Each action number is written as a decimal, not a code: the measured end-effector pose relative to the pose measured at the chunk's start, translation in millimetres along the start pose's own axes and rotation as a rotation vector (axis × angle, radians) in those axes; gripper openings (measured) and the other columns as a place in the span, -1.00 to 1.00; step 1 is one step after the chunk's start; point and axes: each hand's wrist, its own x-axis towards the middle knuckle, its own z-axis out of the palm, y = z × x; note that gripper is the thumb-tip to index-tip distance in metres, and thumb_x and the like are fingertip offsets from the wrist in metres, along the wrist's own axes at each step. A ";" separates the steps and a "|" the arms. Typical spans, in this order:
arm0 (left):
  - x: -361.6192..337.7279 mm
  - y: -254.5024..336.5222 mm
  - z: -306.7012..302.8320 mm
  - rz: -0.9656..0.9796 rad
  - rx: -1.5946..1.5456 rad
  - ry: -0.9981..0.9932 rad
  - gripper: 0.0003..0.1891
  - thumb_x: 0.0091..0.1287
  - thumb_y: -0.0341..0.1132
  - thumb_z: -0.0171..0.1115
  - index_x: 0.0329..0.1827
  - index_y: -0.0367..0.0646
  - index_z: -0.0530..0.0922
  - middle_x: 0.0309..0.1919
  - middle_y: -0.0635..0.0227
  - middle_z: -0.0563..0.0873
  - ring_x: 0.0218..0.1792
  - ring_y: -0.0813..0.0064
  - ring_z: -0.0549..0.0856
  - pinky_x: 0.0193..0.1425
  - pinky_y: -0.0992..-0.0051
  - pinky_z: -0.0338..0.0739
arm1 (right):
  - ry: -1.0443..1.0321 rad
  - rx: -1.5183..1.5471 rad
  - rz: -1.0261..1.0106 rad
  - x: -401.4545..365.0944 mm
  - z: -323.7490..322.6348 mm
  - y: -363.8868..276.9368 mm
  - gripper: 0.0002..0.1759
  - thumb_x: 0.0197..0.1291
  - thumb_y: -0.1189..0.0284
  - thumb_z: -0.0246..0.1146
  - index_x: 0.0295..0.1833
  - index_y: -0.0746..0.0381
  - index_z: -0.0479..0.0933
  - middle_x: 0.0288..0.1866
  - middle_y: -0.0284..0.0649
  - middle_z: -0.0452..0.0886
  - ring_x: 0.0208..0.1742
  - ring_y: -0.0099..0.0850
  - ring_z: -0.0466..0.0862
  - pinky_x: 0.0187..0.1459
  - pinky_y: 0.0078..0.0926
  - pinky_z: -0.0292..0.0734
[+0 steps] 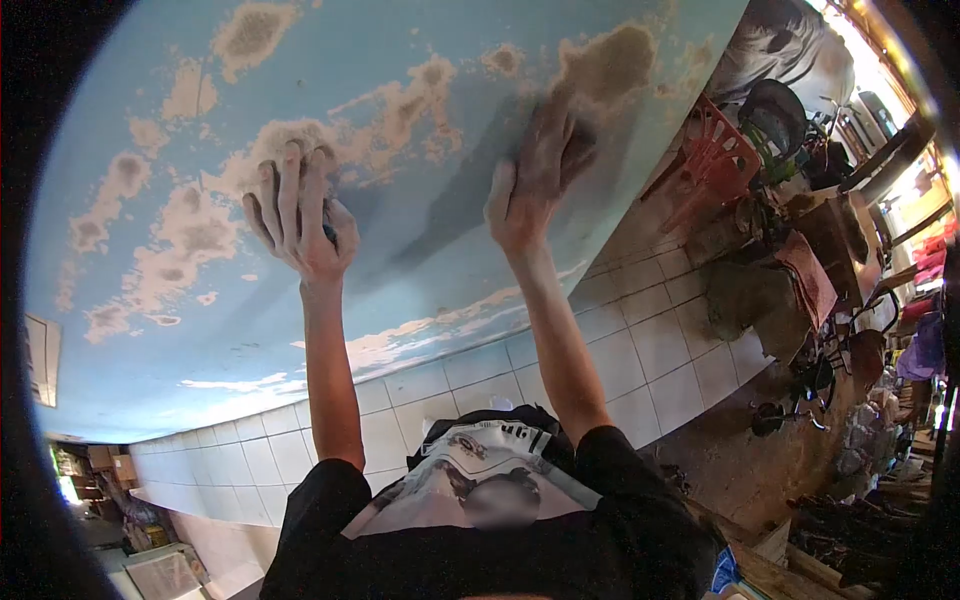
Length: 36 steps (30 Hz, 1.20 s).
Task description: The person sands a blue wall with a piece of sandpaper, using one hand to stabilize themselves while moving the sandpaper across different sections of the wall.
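Note:
A light blue painted wall fills the upper view, with chalky pale patches and grey-brown spots. My left hand presses its fingertips on a pale patch, knuckles bent. Something small, dark and bluish shows between its thumb and palm; its kind cannot be made out. Farther right, my right hand rests against the wall with fingers stretched upward, just below a large grey-brown patch. Its outer fingers lie in dark shade, so anything beneath them is hidden. Pale dust coats both hands.
White tiles line the lower wall, close to my body. To the right are a red plastic chair, a bicycle and piled clutter on a brown floor. A pale-framed opening is at the far left.

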 end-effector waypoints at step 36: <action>-27.0 -33.1 -49.0 -0.171 -0.041 0.050 -0.48 0.17 -0.42 -0.09 0.25 -0.28 0.39 0.29 0.09 0.38 0.37 0.08 0.24 0.42 -0.05 -0.09 | -0.482 0.272 -0.230 -48.7 27.2 -56.7 -0.53 0.14 0.55 0.08 0.22 0.34 0.39 0.25 -0.03 0.41 0.29 -0.06 0.33 0.42 -0.10 -0.18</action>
